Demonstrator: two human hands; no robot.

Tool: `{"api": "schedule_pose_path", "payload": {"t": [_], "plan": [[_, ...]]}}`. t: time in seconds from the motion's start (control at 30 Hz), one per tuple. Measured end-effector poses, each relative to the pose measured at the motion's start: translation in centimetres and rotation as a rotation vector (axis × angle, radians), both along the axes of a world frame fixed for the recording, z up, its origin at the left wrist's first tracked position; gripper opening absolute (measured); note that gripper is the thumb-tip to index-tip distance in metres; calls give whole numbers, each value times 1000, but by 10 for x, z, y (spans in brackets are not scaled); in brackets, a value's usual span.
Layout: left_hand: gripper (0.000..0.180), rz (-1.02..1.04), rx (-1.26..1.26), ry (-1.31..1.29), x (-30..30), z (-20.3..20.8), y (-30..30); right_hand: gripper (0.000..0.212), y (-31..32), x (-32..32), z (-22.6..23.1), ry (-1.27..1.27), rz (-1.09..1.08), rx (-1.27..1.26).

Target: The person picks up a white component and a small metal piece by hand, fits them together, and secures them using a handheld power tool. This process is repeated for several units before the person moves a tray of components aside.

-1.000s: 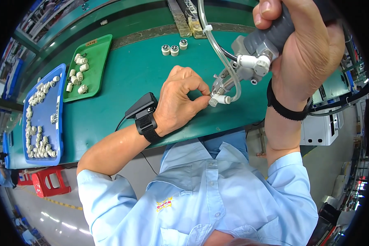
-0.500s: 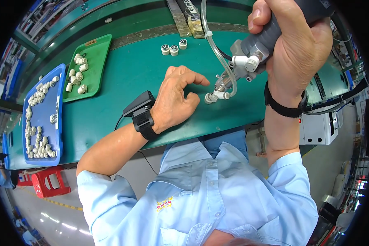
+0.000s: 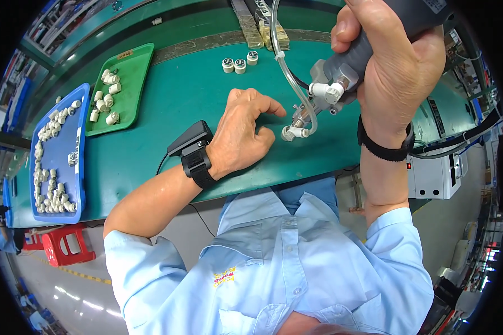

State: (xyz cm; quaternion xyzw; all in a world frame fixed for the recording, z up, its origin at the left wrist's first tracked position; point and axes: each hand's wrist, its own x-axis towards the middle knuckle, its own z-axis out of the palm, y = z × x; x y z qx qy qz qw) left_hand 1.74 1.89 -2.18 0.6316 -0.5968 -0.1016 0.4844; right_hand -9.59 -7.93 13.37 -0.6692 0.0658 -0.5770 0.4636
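Note:
My right hand (image 3: 399, 61) is wrapped round a dark grey powered screwdriver (image 3: 355, 58) with white hose fittings and a clear tube (image 3: 288, 71). The tool slants down to the left, its metal tip low over the green tabletop. A small white round piece (image 3: 288, 133) shows at the tip; whether it is a fitting or a separate part, I cannot tell. Just left of the tip is my left hand (image 3: 243, 131), resting on the table. Its index finger and thumb curve apart with nothing visible between them; the other fingers are partly hidden.
Three white cylinders with dark tops (image 3: 240, 66) stand beyond my left hand. Left are a green tray (image 3: 129, 84) and a blue tray (image 3: 64, 151), both bearing several white cylindrical parts. Long bars (image 3: 247, 25) lie at the back. A red stool (image 3: 67, 245) stands below the table.
My right hand and the screwdriver have shifted slightly left. The left hand has barely moved, its fingers still curved apart by the tip.

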Motion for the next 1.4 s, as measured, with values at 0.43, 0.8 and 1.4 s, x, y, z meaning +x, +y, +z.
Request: {"api": "schedule_pose_path", "payload": {"t": [0.43, 0.8, 1.4], "plan": [[28, -51, -2, -105, -3, 3, -5, 30, 2, 4, -8, -49, 194, 105], [26, 9, -39, -224, -12, 5, -7, 30, -28, 22, -22, -366, 691, -99], [30, 359, -164, -541, 74, 7, -47, 48, -97, -46, 18, 9, 38, -112]]}}
